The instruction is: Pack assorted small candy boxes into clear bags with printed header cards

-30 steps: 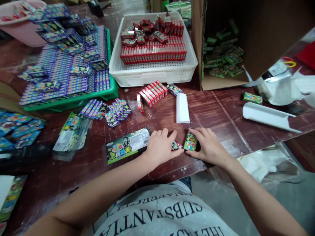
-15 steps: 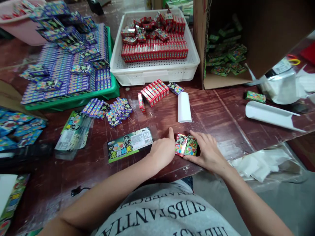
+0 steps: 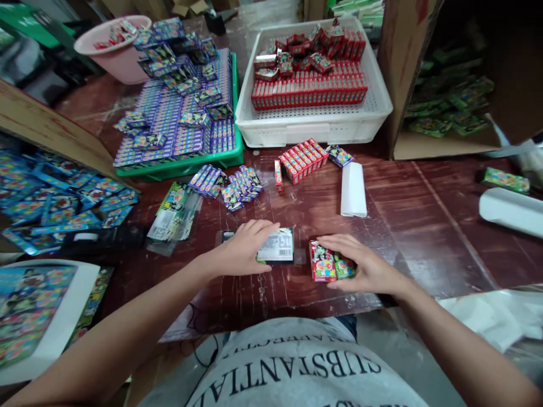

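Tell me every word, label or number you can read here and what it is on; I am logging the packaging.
"SUBSTANTIA": on the grey T-shirt, seen upside down and cut off; a second line below is partly visible, unreadable.
White label on the packet under the left hand: barcode and print, too small.
Small boxes under the right hand: pictures only, print blurred.
Red boxes in the white tray: too small.

At a wooden table (image 3: 424, 226), the person's left hand (image 3: 244, 251) rests on a printed bag (image 3: 278, 249) while the right hand (image 3: 360, 268) covers small boxes (image 3: 324, 265) just beside it; behind the bag sits a white tray (image 3: 314, 121) of red boxes.
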The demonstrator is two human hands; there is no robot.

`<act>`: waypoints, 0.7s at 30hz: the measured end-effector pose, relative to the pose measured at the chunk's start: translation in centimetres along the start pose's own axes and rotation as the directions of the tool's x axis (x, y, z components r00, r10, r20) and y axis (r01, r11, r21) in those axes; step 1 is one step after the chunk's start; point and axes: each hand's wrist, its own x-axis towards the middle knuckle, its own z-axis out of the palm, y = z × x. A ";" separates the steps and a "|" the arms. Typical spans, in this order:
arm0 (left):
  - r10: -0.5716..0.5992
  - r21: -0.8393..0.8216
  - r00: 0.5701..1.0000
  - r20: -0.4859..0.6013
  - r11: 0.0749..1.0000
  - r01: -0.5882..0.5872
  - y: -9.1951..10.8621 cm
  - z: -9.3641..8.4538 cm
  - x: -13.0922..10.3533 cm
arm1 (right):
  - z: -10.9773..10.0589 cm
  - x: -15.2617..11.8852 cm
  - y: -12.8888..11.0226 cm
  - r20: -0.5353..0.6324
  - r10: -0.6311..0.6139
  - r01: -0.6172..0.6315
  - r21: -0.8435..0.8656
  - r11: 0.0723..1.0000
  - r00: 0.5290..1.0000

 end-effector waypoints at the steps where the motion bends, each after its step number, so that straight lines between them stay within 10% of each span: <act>1: 0.034 -0.041 0.999 -0.002 0.999 -0.034 -0.1 0.5 -0.1 | 0.1 0.9 0.1 0.028 -0.043 0.043 0.000 0.999 0.999; 8: 0.034 -0.133 0.992 -0.122 0.990 -0.050 1.1 2.7 -0.5 | 2.1 6.0 0.8 0.092 -0.119 0.132 -0.145 0.981 0.989; 21: 0.019 -0.153 0.993 -0.120 0.988 -0.038 1.8 2.7 0.0 | -0.2 4.6 0.5 0.126 -0.042 0.057 -0.119 0.991 0.991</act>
